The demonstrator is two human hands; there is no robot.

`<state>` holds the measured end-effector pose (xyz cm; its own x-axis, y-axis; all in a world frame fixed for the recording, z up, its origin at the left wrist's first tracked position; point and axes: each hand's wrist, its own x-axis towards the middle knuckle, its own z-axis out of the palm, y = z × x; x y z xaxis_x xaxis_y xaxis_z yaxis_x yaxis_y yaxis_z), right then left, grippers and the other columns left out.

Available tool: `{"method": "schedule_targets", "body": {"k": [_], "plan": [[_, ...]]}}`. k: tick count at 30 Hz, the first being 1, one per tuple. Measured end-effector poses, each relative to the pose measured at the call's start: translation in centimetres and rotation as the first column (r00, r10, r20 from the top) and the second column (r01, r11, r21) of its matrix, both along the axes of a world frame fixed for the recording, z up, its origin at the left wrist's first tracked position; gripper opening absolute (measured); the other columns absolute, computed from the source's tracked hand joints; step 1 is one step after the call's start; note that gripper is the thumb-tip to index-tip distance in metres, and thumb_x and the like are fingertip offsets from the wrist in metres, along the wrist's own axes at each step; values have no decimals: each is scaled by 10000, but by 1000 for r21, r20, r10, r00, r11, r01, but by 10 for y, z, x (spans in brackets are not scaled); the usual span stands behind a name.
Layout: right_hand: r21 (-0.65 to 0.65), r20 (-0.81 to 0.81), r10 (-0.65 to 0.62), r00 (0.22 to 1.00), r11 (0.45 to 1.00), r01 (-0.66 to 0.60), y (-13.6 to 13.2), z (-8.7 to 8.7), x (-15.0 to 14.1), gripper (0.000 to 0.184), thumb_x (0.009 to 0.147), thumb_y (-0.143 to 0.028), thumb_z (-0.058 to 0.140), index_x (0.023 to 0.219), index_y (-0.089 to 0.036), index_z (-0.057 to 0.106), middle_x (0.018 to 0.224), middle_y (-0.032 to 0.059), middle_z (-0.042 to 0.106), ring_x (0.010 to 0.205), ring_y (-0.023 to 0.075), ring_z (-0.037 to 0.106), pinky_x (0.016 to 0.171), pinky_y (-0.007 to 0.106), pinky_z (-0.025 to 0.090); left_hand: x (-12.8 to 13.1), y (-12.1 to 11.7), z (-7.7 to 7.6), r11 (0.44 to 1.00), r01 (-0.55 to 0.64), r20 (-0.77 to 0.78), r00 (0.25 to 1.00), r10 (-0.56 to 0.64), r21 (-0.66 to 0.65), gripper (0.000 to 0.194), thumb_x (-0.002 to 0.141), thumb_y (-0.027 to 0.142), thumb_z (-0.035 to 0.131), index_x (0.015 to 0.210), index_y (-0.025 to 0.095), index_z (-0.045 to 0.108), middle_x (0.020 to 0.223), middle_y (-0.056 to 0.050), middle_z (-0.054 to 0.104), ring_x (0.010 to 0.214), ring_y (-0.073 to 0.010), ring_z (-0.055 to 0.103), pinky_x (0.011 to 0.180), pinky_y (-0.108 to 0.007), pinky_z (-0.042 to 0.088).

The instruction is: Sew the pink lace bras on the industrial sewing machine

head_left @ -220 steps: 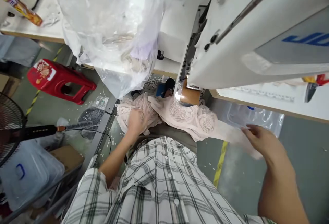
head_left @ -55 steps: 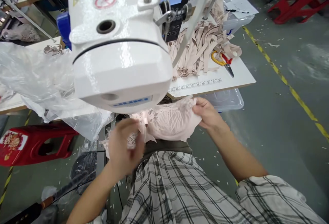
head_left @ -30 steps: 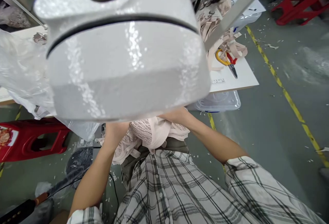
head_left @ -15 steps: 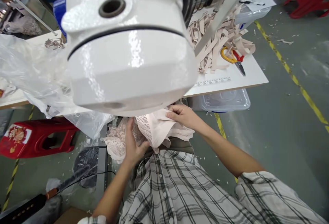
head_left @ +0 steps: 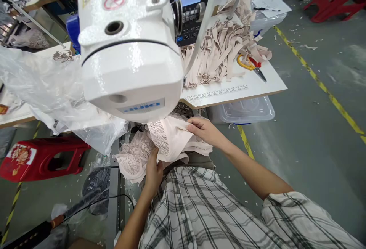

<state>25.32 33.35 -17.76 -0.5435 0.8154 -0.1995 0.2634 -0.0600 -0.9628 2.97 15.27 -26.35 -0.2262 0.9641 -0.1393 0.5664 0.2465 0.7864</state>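
Observation:
A pale pink lace bra (head_left: 174, 141) lies over my lap, just below the sewing machine head (head_left: 133, 77). My right hand (head_left: 204, 130) pinches its smooth fabric near the upper right edge, thumb on top. At the lower edge of the lace cup, my left hand (head_left: 154, 171) is closed on the bra, its fingertips partly hidden by the cloth. More pale pink lace pieces (head_left: 133, 159) are bunched just left of that hand. The machine head hides the needle area.
Pink fabric straps (head_left: 215, 52) are piled on the white table (head_left: 274, 83), near scissors (head_left: 251, 66) and a ruler (head_left: 215, 92). Plastic sheeting (head_left: 65, 85) drapes off the left side. A red stool (head_left: 45, 155) stands at left, a lidded clear box (head_left: 243, 110) under the table.
My left hand has moved right and closed from a spread position onto the bra's lower edge. My right hand keeps its pinch. The view has shifted, showing more of the machine and its screen.

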Motion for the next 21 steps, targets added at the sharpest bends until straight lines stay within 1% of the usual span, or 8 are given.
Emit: {"method": "schedule_targets", "body": {"k": [4, 7, 9, 13, 15, 17, 19, 21], "plan": [[67, 29, 51, 998, 996, -53, -2, 6, 6, 429, 927, -587, 548, 786, -189, 627, 679, -5, 553, 578, 129, 475, 553, 261, 350, -52, -9, 29, 997, 24, -37, 999, -27, -70, 509, 872, 132, 436, 1344, 210, 612, 1359, -121, 660, 1273, -297, 614, 1042, -467, 525], [125, 145, 116, 983, 983, -135, 4, 6, 36, 467, 933, -575, 538, 682, -183, 576, 639, -10, 512, 597, 131, 457, 576, 265, 333, -76, -8, 54, 995, 35, -268, 963, -8, 96, 566, 836, 82, 422, 1330, 254, 638, 1390, -91, 639, 1334, -298, 565, 1122, -499, 458], [127, 246, 84, 966, 985, -118, 14, 3, 68, 461, 927, -579, 536, 699, -182, 591, 637, -10, 519, 593, 136, 458, 587, 270, 342, -74, 4, 57, 964, 91, -446, 894, 32, 252, 577, 835, 73, 449, 1349, 265, 629, 1475, -112, 560, 1425, -339, 459, 1177, -570, 367], [349, 438, -272, 857, 930, 117, 57, -11, 142, 400, 908, -539, 546, 925, -171, 702, 904, 89, 688, 861, 244, 614, 823, 361, 470, -22, 47, 15, 926, 314, -570, 809, -144, 212, 518, 892, 159, 528, 1403, 223, 585, 1568, -192, 432, 1490, -424, 327, 1173, -684, 280], [581, 439, -556, 706, 775, 249, 92, -19, 172, 493, 898, -505, 570, 1209, -134, 661, 1248, 181, 649, 1194, 322, 558, 1056, 433, 408, 12, 63, -15, 901, 423, -527, 790, -312, 99, 514, 925, 212, 518, 1438, 187, 542, 1571, -217, 421, 1477, -419, 355, 1159, -667, 323], [681, 455, -715, 531, 664, 309, 132, -27, 190, 687, 922, -481, 548, 1471, -78, 460, 1541, 236, 427, 1440, 350, 357, 1194, 471, 265, 35, 71, -39, 875, 482, -474, 781, -406, 44, 551, 934, 233, 503, 1479, 153, 480, 1583, -238, 391, 1474, -410, 366, 1147, -631, 370], [642, 557, -722, 410, 688, 339, 171, -32, 194, 787, 963, -500, 480, 1568, -34, 286, 1637, 260, 254, 1512, 361, 246, 1220, 505, 209, 39, 72, -51, 869, 493, -425, 794, -435, 32, 579, 935, 251, 496, 1503, 161, 437, 1603, -233, 355, 1475, -403, 369, 1141, -606, 398], [590, 631, -684, 366, 729, 347, 202, -35, 188, 808, 987, -541, 415, 1588, -33, 233, 1648, 263, 230, 1514, 382, 241, 1210, 556, 206, 26, 68, -53, 887, 459, -364, 834, -415, 42, 567, 947, 299, 483, 1501, 189, 433, 1615, -212, 334, 1483, -392, 362, 1139, -578, 419]]}}
